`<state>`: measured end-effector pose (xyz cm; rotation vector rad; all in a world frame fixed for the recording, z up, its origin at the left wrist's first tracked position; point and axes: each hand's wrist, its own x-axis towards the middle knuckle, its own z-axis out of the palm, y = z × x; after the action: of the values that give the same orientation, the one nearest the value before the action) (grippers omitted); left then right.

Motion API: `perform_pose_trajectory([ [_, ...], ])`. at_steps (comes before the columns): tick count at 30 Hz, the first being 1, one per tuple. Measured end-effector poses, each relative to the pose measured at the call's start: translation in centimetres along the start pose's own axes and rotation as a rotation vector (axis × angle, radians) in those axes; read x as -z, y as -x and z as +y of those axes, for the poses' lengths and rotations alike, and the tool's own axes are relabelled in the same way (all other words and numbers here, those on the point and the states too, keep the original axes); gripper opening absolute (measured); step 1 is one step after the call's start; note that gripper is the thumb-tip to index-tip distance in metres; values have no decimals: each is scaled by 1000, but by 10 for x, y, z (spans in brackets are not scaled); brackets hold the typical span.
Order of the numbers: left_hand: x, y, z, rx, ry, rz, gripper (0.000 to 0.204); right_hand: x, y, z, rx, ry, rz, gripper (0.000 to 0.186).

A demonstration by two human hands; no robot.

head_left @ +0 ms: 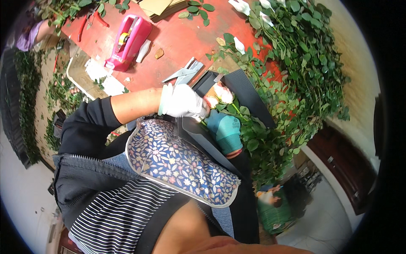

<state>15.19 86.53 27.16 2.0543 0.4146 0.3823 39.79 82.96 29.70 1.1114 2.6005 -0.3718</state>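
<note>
Pale pink roses [223, 94] with leafy stems lie in front of me between dark corrugated cardboard pieces [249, 95]. My left hand [184, 102], in a white glove, reaches in from the left. Its fingers are drawn together beside the lower blooms; what they pinch, if anything, is hidden. In a teal glove, my right hand [223, 127] is closed around the stems just below the blooms, its fingertips partly hidden. A dark cardboard flap [207, 142] lies along the near side, over my floral apron [177, 161]. Just beyond my left hand, a silver stapler [186, 74] rests on the red table.
On the red table [169, 42] stand a pink tape dispenser [129, 42], red-handled cutters [91, 23] and brown cardboard sheets [163, 7]. Leafy rose stems [300, 55] heap up at right. A plastic bin [78, 70] sits left. Another person's purple sleeve [29, 37] shows far left.
</note>
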Motion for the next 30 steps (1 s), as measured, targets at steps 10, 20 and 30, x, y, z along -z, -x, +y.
perform_pose_trajectory([
  [10,6,-7,11,135,-192,-144,26,51,-5,3,-414,-239,-36,31],
  [20,-31,-16,-15,25,-203,137,36,45,-8,-2,-452,-144,-282,35],
  [30,-26,-12,-3,167,-132,86,37,64,12,17,-377,-276,206,23],
])
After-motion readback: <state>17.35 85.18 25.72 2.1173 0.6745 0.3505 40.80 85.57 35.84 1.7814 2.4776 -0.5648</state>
